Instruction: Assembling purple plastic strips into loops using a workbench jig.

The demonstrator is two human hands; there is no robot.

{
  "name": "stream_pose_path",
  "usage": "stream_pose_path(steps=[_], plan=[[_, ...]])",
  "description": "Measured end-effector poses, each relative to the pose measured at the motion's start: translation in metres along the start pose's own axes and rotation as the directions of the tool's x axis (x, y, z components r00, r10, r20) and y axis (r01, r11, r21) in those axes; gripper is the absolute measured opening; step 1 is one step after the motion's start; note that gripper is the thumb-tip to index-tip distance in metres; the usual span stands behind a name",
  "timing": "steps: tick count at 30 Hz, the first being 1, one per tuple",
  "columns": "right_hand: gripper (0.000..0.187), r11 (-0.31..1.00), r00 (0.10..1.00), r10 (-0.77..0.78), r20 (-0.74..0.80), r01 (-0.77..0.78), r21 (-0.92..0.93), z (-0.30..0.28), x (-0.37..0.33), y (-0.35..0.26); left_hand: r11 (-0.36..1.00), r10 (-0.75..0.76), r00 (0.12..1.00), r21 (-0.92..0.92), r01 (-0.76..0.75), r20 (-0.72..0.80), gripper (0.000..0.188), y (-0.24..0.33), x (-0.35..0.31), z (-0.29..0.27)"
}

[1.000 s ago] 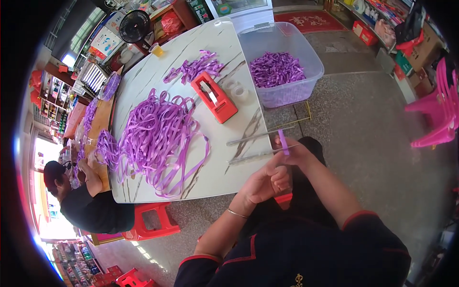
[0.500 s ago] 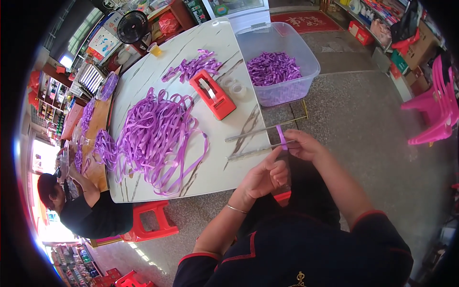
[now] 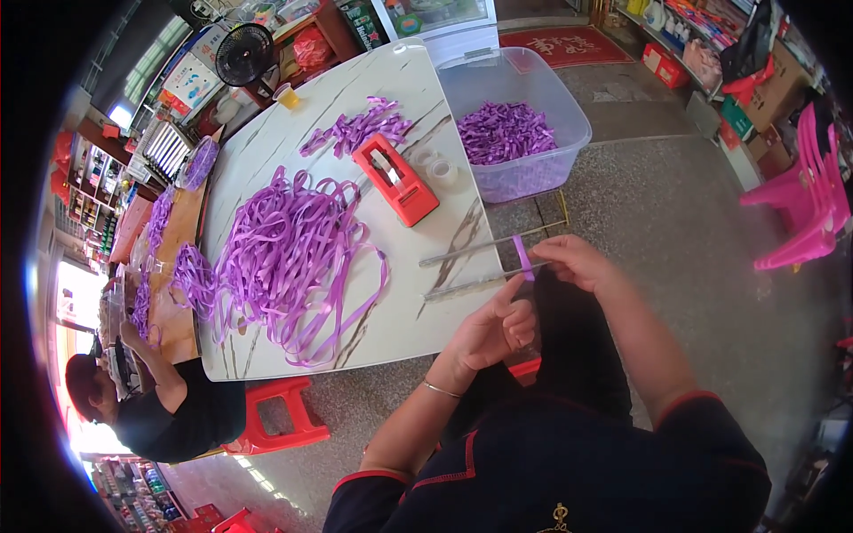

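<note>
**Trainee:** Where is the work item, and what are the hands doing?

**Operator:** From my remote view, I see 1 short purple ribbon strip (image 3: 524, 259) held just past the bench (image 3: 267, 160) edge, beside 2 thin metal rods (image 3: 484, 265) that project off it. The right hand (image 3: 577, 263) pinches the strip's upper end between thumb and fingertips. The left hand (image 3: 487, 333) is curled narrow just below, fingers touching or nearly touching the strip's lower part; I cannot tell whether it grips.

**Trainee:** How will the strip handle?

**Operator:** I judge it very light, limp and somewhat slick. It will fold or twist if held at 1 point. Take hold near both ends, pinching flat across the width.

**Trainee:** What lies nearby?

**Operator:** A loose ribbon pile (image 3: 289, 258) sits mid-bench, well apart from both hands. A red tape dispenser (image 3: 395, 178) stands beyond it, and a clear bin (image 3: 569, 160) of purple pieces sits farther off.
</note>
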State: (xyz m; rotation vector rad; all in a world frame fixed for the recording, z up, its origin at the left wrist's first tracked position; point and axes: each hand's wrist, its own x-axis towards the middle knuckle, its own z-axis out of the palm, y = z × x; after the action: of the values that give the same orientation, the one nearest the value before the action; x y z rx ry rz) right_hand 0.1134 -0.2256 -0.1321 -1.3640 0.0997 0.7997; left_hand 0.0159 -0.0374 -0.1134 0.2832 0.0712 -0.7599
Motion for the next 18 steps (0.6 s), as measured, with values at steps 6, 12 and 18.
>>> stream_pose_path(steps=[6,12,18], plan=[[0.013,0.913,0.984,0.16,0.084,-0.18,0.366,0.001,0.022,0.027,1.0,-0.005,0.999,-0.018,0.005,0.034,0.065,0.001,0.001,-0.004],[0.013,0.628,0.924,0.038,0.381,-0.319,0.71,0.014,0.051,0.07,1.0,-0.012,0.999,-0.016,0.013,0.032,0.065,0.0,0.001,-0.004],[0.014,0.59,0.849,-0.132,0.512,-0.348,0.729,0.019,0.071,0.091,1.0,-0.027,0.999,0.015,0.027,0.025,0.064,0.001,0.004,-0.002]])
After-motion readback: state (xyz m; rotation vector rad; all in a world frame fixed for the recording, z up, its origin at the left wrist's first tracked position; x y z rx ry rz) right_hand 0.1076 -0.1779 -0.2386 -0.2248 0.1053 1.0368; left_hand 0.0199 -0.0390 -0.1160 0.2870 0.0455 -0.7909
